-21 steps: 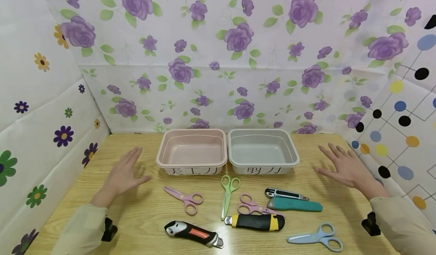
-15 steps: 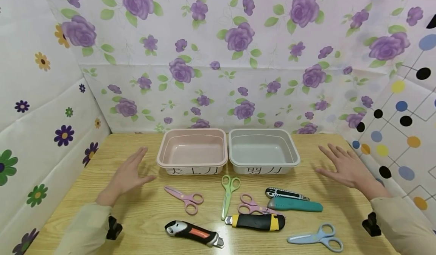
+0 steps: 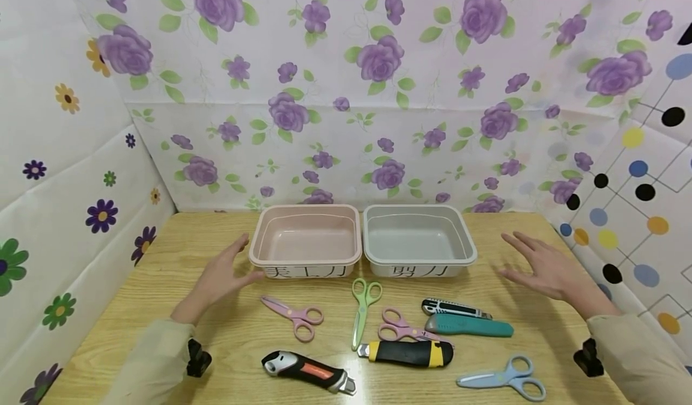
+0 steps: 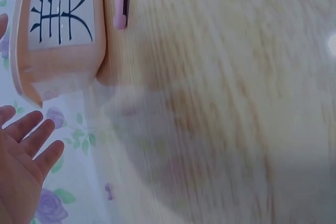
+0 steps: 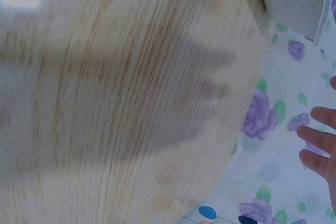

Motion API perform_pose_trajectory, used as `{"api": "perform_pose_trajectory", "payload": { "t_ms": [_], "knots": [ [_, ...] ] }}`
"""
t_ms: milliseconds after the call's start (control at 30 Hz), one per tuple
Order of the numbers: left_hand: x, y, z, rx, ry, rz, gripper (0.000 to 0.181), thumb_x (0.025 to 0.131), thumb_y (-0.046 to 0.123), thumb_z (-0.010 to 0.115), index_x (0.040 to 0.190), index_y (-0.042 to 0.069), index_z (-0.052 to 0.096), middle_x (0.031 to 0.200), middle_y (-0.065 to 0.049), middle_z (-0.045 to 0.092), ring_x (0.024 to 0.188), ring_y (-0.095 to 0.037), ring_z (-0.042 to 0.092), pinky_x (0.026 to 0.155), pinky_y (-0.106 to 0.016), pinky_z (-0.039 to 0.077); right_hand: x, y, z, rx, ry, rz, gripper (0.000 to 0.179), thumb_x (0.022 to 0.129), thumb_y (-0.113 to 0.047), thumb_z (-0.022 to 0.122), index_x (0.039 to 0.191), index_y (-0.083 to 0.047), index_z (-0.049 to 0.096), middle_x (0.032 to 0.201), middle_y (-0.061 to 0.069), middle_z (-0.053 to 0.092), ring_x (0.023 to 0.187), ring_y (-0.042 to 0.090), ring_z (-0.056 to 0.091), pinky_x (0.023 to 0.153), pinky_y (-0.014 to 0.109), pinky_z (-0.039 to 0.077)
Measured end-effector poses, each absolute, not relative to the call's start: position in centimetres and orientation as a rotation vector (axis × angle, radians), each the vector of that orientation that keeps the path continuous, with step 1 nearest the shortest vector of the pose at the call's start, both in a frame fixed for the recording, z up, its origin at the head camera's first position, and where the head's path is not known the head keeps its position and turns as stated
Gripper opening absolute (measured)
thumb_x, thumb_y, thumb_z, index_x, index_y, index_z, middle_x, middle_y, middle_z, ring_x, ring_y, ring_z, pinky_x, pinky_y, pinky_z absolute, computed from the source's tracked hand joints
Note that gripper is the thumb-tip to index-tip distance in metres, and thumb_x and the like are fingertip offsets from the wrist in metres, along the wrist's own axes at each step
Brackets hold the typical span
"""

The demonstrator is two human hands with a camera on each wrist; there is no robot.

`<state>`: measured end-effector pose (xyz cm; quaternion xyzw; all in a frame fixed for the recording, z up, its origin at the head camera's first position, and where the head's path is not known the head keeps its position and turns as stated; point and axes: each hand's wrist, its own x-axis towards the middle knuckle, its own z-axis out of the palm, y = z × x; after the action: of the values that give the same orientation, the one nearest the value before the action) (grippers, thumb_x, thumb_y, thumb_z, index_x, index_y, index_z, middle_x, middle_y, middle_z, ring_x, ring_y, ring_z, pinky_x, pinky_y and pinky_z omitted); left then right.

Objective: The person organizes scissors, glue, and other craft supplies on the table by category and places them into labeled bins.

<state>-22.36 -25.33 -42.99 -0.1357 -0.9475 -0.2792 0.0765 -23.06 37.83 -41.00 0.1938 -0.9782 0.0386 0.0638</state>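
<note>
My left hand (image 3: 218, 279) hovers, fingers extended, just left of the pink bin (image 3: 305, 240), holding nothing. Over the table's right side, my right hand (image 3: 546, 273) is spread and bare, apart from the grey bin (image 3: 418, 237). In front of the bins lie pink scissors (image 3: 294, 316), green scissors (image 3: 361, 315) and a second pair of pink scissors (image 3: 397, 327), partly covered by a black-and-yellow utility knife (image 3: 408, 353). A teal cutter (image 3: 470, 325) and a black-and-white cutter (image 3: 454, 307) touch side by side. Nearer me are a black-and-red utility knife (image 3: 308, 370) and blue scissors (image 3: 505, 379).
Both bins stand side by side at the back of the wooden table (image 3: 216, 357), with black characters on their front labels. Floral sheeting (image 3: 335, 140) rises behind them. Patterned side sheets (image 3: 70, 231) bound the table left and right.
My left hand has moved right, closer to the pink bin. My right hand has turned slightly and stays in about the same place. The tools and bins keep their places.
</note>
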Motion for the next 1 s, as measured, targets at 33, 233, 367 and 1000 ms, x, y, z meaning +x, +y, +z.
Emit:
{"api": "perform_pose_trajectory", "payload": {
  "t_ms": [33, 233, 367, 1000],
  "knots": [
    [-22.4, -25.2, -43.0, -0.408, -2.837, -0.853, 0.094, 0.075, 0.042, 0.071, 0.142, -0.002, 0.023, 0.139, -0.024, 0.035, 0.123, -0.043, 0.036, 0.096, -0.06, 0.032, -23.0, 37.8, -41.0, 0.59, -2.954, 0.132, 0.078, 0.083, -0.051, 0.057, 0.144, -0.014, 0.026, 0.139, 0.026, 0.031, 0.118, 0.05, 0.036, 0.083, 0.067, 0.034],
    [-22.5, -24.7, -43.3, -0.373, -2.83, -0.924, 0.091, 0.075, 0.042, 0.071, 0.142, 0.001, 0.025, 0.136, -0.023, 0.04, 0.121, -0.043, 0.038, 0.092, -0.062, 0.034, -23.1, 37.6, -41.2, 0.598, -2.948, 0.211, 0.077, 0.082, -0.047, 0.06, 0.143, -0.012, 0.027, 0.136, 0.027, 0.035, 0.116, 0.049, 0.037, 0.083, 0.066, 0.034],
    [-22.6, -24.6, -43.5, -0.381, -2.803, -0.98, 0.088, 0.076, 0.039, 0.071, 0.141, 0.0, 0.027, 0.133, -0.023, 0.044, 0.119, -0.041, 0.042, 0.094, -0.057, 0.037, -23.0, 37.5, -41.3, 0.599, -2.946, 0.233, 0.077, 0.083, -0.047, 0.059, 0.144, -0.014, 0.026, 0.136, 0.026, 0.035, 0.116, 0.049, 0.038, 0.084, 0.066, 0.034],
    [-22.7, -24.4, -43.8, -0.35, -2.789, -1.012, 0.08, 0.082, 0.043, 0.063, 0.14, -0.001, 0.028, 0.129, -0.023, 0.047, 0.115, -0.041, 0.045, 0.094, -0.055, 0.037, -22.5, 32.8, -39.6, 0.623, -2.767, 0.806, 0.078, 0.081, -0.028, 0.068, 0.144, -0.017, 0.025, 0.128, 0.019, 0.047, 0.113, 0.037, 0.045, 0.087, 0.06, 0.034]
  ]
}}
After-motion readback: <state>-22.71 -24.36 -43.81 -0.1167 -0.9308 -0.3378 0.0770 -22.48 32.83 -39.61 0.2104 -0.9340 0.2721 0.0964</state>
